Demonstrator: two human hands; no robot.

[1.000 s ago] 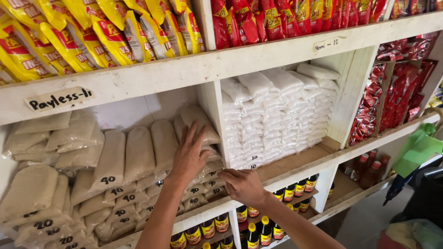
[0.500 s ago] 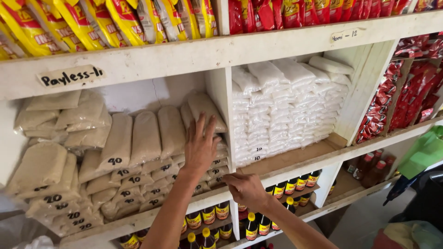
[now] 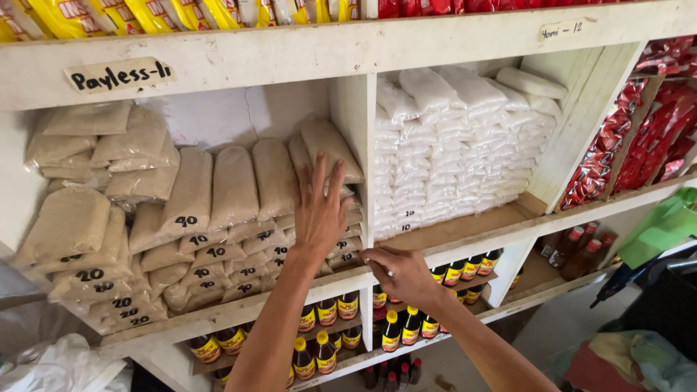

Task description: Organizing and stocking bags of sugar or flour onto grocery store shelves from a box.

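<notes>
Brown-grain bags [image 3: 239,210] fill the left shelf compartment; the left hand [image 3: 318,210] lies flat on their stack, fingers spread. At its 4 o'clock the right hand [image 3: 401,272] curls on the shelf edge [image 3: 465,243], white bags [image 3: 465,138] at 1 o'clock

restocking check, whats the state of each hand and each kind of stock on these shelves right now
left hand: open, fingers spread, flat against the brown bags
right hand: fingers curled at the shelf edge, holding nothing visible
brown bags: sealed, stacked, some leaning upright
white bags: sealed, in neat stacks
dark bottles: upright, capped
yellow packets: in a row on the top shelf
red packets: hanging in strips at right
</notes>
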